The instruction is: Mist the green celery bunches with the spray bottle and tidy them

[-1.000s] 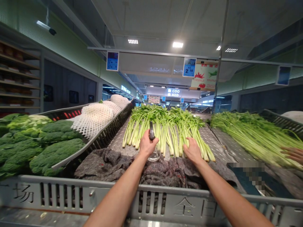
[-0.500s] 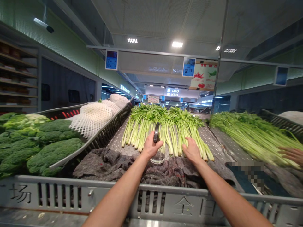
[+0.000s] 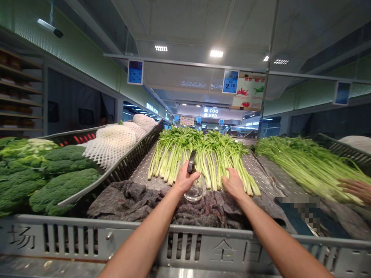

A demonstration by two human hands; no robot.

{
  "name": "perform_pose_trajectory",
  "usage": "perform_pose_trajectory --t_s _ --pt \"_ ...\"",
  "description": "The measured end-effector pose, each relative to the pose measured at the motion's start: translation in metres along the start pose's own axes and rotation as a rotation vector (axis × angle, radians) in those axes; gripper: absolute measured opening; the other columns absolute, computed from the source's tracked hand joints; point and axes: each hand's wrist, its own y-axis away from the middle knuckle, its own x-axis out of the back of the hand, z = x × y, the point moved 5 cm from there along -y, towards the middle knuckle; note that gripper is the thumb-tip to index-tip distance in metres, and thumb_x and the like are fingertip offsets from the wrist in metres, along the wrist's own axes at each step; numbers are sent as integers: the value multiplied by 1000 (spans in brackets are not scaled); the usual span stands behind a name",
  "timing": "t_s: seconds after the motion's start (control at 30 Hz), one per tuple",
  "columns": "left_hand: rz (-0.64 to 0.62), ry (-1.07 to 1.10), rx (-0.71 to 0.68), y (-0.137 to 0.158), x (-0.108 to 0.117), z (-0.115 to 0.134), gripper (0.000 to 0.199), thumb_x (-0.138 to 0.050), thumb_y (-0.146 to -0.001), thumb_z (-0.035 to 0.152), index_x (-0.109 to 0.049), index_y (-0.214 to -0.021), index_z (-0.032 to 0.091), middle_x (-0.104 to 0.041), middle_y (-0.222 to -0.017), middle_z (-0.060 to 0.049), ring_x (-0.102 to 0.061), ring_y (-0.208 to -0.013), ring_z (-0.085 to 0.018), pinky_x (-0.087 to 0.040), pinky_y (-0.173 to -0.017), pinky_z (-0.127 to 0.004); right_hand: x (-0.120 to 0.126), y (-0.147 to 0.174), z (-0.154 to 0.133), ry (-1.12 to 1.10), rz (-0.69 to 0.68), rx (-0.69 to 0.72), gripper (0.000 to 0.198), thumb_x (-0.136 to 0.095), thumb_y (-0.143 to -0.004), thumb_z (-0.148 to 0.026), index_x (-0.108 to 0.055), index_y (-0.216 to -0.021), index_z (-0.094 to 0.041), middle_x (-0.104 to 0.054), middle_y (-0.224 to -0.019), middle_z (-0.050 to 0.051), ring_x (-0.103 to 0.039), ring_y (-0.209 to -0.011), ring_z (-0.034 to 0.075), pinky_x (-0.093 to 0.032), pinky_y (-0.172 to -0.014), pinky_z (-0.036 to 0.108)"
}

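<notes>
My left hand (image 3: 184,178) is closed around a spray bottle (image 3: 194,192), a clear one with a black trigger head, held upright over the front of the display. Just beyond it, rows of celery (image 3: 203,162) lie with leaves to the back and pale cut ends toward me. My right hand (image 3: 233,183) reaches to the lower stalks on the right, fingers apart and partly stretched out. It touches or nearly touches the stalks; the contact is hard to make out. A crumpled grey felt cloth (image 3: 121,202) lies in front of the celery.
At the left sit broccoli heads (image 3: 63,181) and cauliflower in white foam nets (image 3: 111,143), behind a slanted black crate wall (image 3: 133,154). A grey plastic rail (image 3: 72,235) runs along the front. A mirror panel (image 3: 315,154) on the right reflects the celery.
The view has shifted very slightly. Both hands keep nearly the same places, with the spray bottle still in my left hand.
</notes>
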Motion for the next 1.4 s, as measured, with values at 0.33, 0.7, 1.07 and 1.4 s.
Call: perform_pose_trajectory --t_s 0.33,0.7,1.07,1.4 --pt "-43 91 -36 0 -5 -4 31 -55 -63 25 -53 -93 17 -55 -68 2 -53 -66 -13 -42 -65 -26 -1 -1 1 3 -10 3 43 -36 -73 -23 -45 -113 -11 -46 -115 13 -44 -107 24 -36 -86 35" --pt "-63 40 -55 2 -13 0 33 -55 -63 26 -51 -95 17 -57 -70 1 -54 -67 -14 -43 -66 -28 -2 -2 0 -134 68 79 40 -39 -72 -26 -49 -108 -12 -51 -109 13 -49 -99 23 -39 -83 37" --pt "-30 14 -46 -3 -38 -7 57 -64 -57 23 -44 -110 19 -55 -104 -7 -56 -86 -18 -45 -78 -33 0 20 -77 -836 -227 442 55 -50 -71 -41 -39 -120 -18 -51 -115 9 -55 -94 19 -44 -81 35" --pt "-199 118 -69 3 -51 -6 84 -67 -49 18 -28 -124 16 -38 -124 -13 -49 -98 -19 -41 -85 -34 6 17 -67 -802 -154 288 48 -54 -66 -38 -48 -108 -15 -59 -101 8 -56 -92 20 -41 -84 36"
